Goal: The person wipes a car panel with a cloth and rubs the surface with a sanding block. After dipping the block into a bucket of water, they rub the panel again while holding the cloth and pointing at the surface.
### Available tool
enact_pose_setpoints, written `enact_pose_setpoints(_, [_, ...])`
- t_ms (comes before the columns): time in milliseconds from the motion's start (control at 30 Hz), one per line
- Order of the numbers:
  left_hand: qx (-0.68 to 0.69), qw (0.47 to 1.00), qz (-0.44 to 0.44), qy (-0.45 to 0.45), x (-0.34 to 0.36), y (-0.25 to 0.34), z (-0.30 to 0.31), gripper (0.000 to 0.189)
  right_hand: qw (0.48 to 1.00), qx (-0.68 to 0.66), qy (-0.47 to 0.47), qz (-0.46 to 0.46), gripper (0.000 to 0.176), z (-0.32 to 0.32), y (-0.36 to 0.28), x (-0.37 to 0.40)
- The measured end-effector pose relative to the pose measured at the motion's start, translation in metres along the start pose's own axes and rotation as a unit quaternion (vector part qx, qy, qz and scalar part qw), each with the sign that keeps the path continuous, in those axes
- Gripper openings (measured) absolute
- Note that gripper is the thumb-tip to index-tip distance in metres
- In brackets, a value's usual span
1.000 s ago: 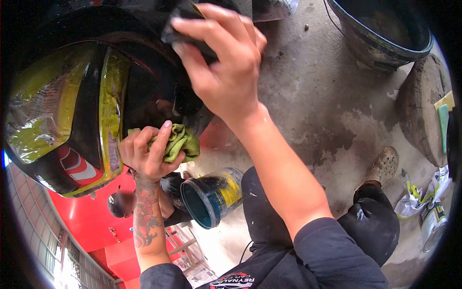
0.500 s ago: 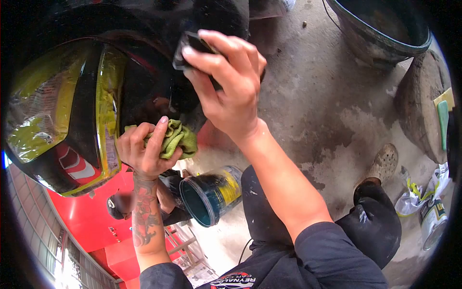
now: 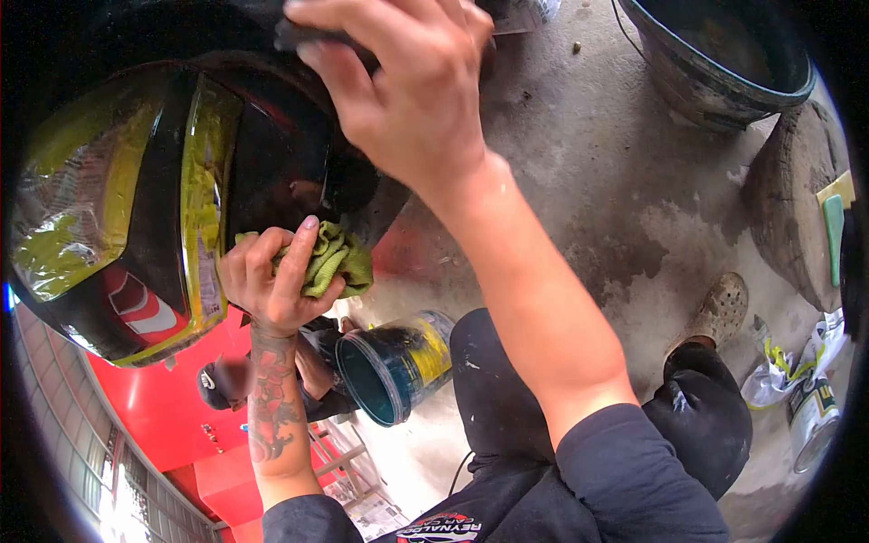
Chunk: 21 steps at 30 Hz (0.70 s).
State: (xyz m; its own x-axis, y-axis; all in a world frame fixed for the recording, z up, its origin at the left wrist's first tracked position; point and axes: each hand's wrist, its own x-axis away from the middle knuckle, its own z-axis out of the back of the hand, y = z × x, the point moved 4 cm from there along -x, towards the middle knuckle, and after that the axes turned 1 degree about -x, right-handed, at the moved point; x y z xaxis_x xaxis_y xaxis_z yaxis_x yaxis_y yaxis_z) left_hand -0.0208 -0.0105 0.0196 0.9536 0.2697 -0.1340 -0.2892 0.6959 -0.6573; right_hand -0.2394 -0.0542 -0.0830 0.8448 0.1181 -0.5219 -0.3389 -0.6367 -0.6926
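head view: one dark block [image 3: 312, 37] is pinched between thumb and fingers of my right hand [image 3: 412, 95], near the dark bodywork [image 3: 272, 167], probably to leave its face free; one green cloth [image 3: 342, 264], gripped bunched in my left hand [image 3: 274, 281] beside yellow tape [image 3: 205, 181], likely for compactness.

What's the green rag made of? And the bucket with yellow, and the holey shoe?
The green rag looks like soft, matte cloth: it bunches into folds. The bucket is probably plastic, slightly shiny, with a ridged rim. The shoe, dull and pierced, may be foam.
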Motion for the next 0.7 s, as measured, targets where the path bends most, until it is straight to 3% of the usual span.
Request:
enact_pose_setpoints(100, [-0.001,1.000,0.001,-0.006,0.003,-0.001,0.001,0.064,0.999,-0.037,-0.033,0.022,0.023,0.008,-0.002,-0.011])
enact_pose_setpoints(200, [0.003,1.000,0.000,-0.004,0.003,-0.002,0.000,0.064,0.999,-0.015,-0.035,-0.017,0.033,0.012,0.006,0.024])
enact_pose_setpoints(367, [0.000,1.000,-0.001,-0.009,0.003,-0.002,0.000,0.063,0.996,0.012,-0.035,-0.084,0.033,0.033,-0.017,0.093])
enact_pose_setpoints(567, [-0.006,1.000,-0.003,-0.017,0.002,-0.001,0.002,0.060,0.997,0.028,-0.026,-0.059,0.035,0.025,-0.009,0.064])
enact_pose_setpoints(700, [-0.003,1.000,-0.002,-0.027,0.002,0.000,0.002,0.058,0.997,0.026,-0.037,-0.066,0.042,0.031,-0.019,0.086])
